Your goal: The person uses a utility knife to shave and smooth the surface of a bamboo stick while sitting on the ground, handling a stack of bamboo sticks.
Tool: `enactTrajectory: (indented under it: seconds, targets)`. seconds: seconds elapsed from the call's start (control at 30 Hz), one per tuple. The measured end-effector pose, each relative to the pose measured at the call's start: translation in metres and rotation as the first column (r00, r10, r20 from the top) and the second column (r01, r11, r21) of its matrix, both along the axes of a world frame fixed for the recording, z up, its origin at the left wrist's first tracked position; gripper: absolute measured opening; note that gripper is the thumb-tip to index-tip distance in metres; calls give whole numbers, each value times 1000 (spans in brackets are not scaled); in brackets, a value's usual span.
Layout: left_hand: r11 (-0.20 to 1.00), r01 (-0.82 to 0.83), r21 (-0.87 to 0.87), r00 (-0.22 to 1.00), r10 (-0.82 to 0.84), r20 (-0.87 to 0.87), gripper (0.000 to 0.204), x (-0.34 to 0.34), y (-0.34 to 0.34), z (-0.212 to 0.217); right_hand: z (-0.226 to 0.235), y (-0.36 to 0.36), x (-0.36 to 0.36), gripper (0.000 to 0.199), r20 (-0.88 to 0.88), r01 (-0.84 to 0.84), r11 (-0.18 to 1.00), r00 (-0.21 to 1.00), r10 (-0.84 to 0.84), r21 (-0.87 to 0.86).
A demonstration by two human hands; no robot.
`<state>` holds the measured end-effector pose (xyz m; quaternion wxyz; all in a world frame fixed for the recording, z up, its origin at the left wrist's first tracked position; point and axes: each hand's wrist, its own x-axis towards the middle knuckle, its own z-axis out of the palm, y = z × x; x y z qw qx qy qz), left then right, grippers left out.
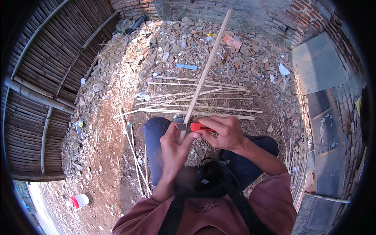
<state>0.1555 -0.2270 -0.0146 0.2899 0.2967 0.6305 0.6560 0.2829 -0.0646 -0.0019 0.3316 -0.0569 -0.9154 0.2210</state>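
My right hand (226, 132) is wrapped round the red handle of a knife (198, 127). Its short grey blade points left and lies across a long, pale bamboo strip (206, 70). That strip slants away from me toward the far wall, its near end between my knees. Closed about this near end is my left hand (172, 144), with its thumb reaching to the knife handle. The fingers behind the strip are partly hidden. Beyond my knees, several more bamboo strips (199, 112) lie roughly crosswise on the ground.
Broken brick and stone rubble (184, 47) spreads toward the far wall. A bamboo-slat wall (58, 58) stands on the left, and sheets of board (319, 62) lean at the right. A red and white container (79, 201) sits at the lower left.
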Motion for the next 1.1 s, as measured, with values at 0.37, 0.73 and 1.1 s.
enactTrajectory:
  seconds: [0.37,0.73,1.1]
  targets:
    - [972,-64,-227,963,0,-270,30,5,4,24,11,-10,3,34,-3,118,993,993,-118,-30]
    - [992,122,15,992,-123,17,26,-1,-8,19,5,5,1,30,36,-108,984,993,115,-144]
    - [997,-57,-52,967,42,-252,19,10,-2,15,8,4,1,30,14,-58,984,998,62,-170]
